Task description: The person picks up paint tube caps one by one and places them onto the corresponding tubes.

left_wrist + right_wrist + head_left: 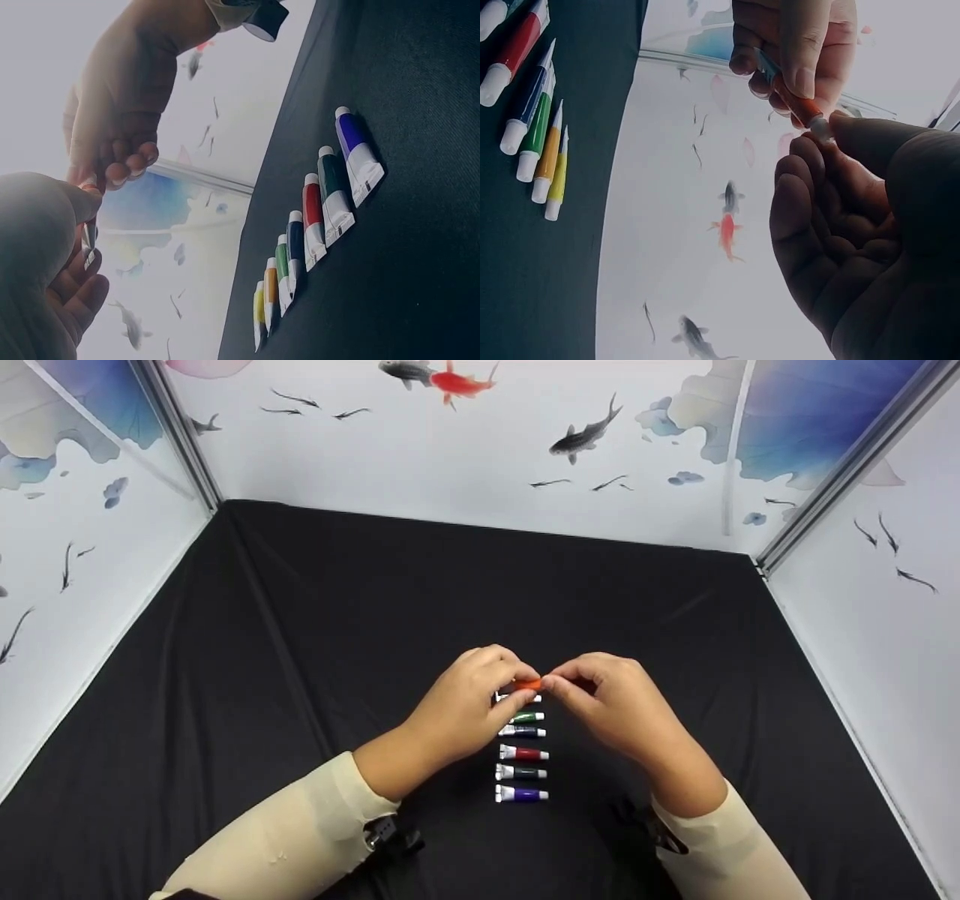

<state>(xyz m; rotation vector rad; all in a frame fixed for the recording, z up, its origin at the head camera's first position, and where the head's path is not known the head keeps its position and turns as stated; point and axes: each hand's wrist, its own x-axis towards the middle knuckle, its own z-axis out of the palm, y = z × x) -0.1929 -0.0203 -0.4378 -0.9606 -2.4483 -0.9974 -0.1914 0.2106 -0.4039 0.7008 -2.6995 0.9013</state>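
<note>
My left hand (469, 701) pinches a small orange-red paint tube (801, 106) by its body, held up off the black cloth. The fingertips of my right hand (622, 709) pinch the tube's white cap (821, 129). Both hands meet above the far end of a column of paint tubes. In that column lie a purple tube (529, 795), a dark green tube (529, 773), a red tube (531, 754), a navy tube (529, 732) and a green tube (529, 717). An ochre tube (271, 292) and a yellow tube (259, 306) are mostly hidden by my left hand in the head view.
Black cloth (360, 600) covers the table, with some creases on the left. White panels (495, 457) painted with fish and lotus leaves stand at the back and both sides. The tubes' white caps point right.
</note>
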